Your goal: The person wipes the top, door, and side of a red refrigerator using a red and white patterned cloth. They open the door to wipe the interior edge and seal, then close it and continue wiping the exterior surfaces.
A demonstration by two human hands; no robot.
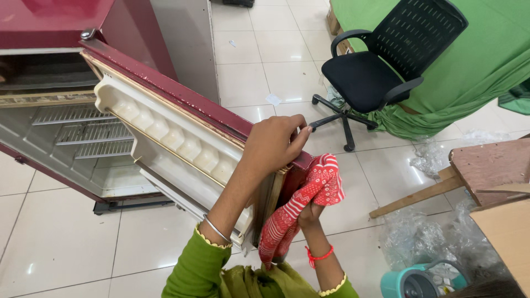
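- Fingers of the left hand [274, 144] are curled over the top outer corner of the open refrigerator door [182, 99], which is gripped along its maroon edge; a silver bangle [216, 229] is worn on that wrist.
- A red and white patterned cloth [302, 201] is clutched in the closed right hand [310, 214], just right of the door's edge and pressed against it; the cloth is bunched above the hand and trails down on its near side. A red thread band [319, 256] is seen on the right wrist.
- Green sleeves [193, 270] with pale yellow trim are worn on both forearms, at the near edge of the view.
- The door's inner face is turned to the left, and a cream moulded egg tray [165, 131] is set along its top.
- The maroon refrigerator [61, 22] stands at the far left, with white wire shelves [83, 132] shown inside.
- A pale tiled floor [265, 66] lies under everything.
- A black office chair [381, 72] on castors is placed at the far right, beside a surface draped in green cloth [486, 49].
- A wooden tabletop [491, 165] is seen at the right, with crumpled clear plastic [430, 232] on the floor near it and a teal container [414, 281] at the near right.
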